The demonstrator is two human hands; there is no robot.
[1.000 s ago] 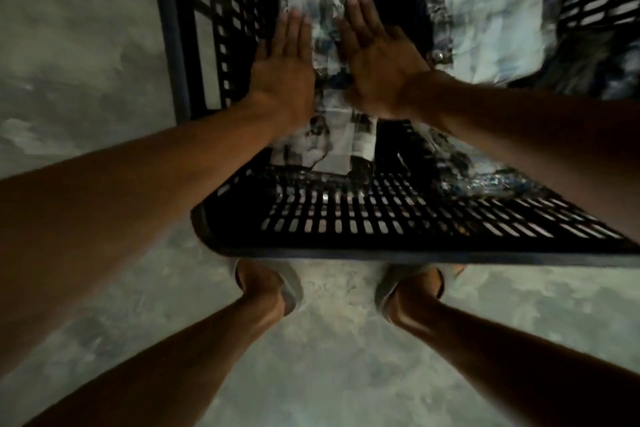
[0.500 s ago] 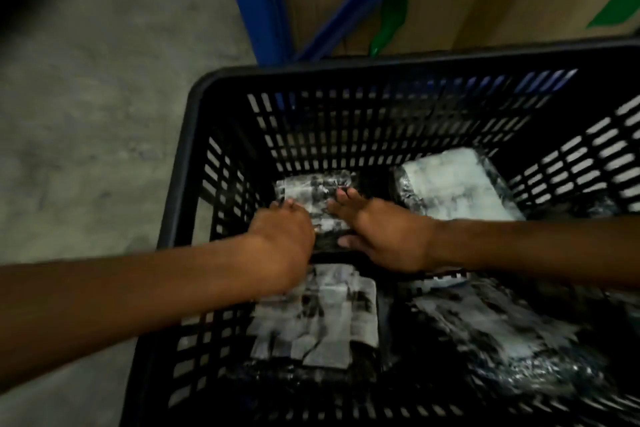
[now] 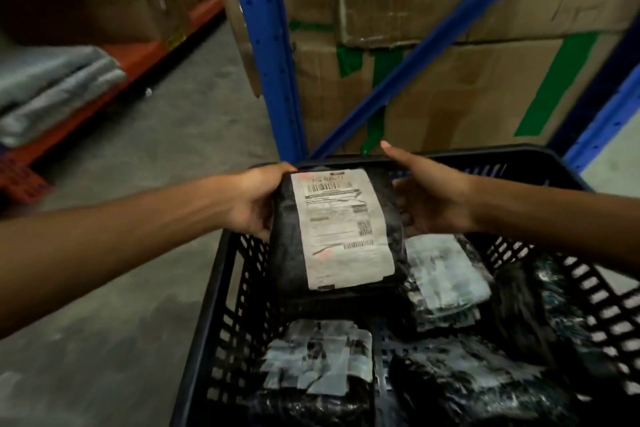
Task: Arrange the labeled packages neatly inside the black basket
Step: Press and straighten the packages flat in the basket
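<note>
A black package with a white shipping label [image 3: 341, 229] is held tilted above the far left part of the black basket [image 3: 221, 288]. My left hand [image 3: 258, 198] grips its left edge. My right hand [image 3: 426, 199] holds its right side, with the forefinger stretched out over the basket's far rim. Several other labeled black packages lie on the basket floor: one at the near left [image 3: 318, 364], one at the middle right [image 3: 446, 282], one at the near right [image 3: 474, 378].
A blue rack upright [image 3: 266, 45] and a diagonal brace stand right behind the basket, with taped cardboard boxes [image 3: 467, 80] stacked in the rack. At the left, grey folded bags [image 3: 52, 87] lie on an orange shelf beam. Bare concrete floor stretches left of the basket.
Both hands were pressing flat on packages inside the basket; now they hold one labeled package lifted above it. The view has tipped up toward the rack.
</note>
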